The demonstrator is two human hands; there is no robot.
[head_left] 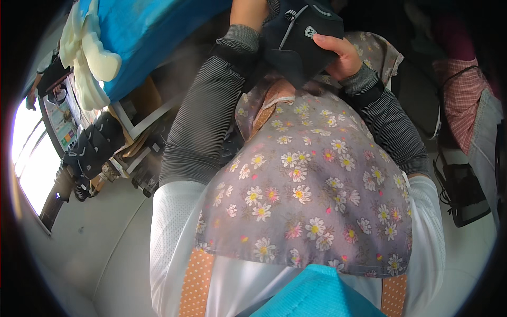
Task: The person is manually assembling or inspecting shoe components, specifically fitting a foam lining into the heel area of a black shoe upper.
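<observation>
Near the top of the view, in front of my body, is a black piece (301, 45) that looks like a shoe upper, with a small pale badge and grey trim lines. My right hand (342, 57) grips its right side, thumb pressed flat on top by the badge and the other fingers mostly hidden beneath. At the piece's left side is my left hand (249, 13), cut by the top edge; its fingers do not show. Striped dark sleeves cover both forearms. A flowered apron (317, 174) lies over my lap and chest.
Cream sole-shaped pieces (95, 53) hang over a blue-covered surface (153, 31) at upper left. Below them, similar black pieces (97, 145) are piled by a frame (140, 124). A person in a checked red garment (457, 100) is at the right, near a dark bag-like object (465, 195).
</observation>
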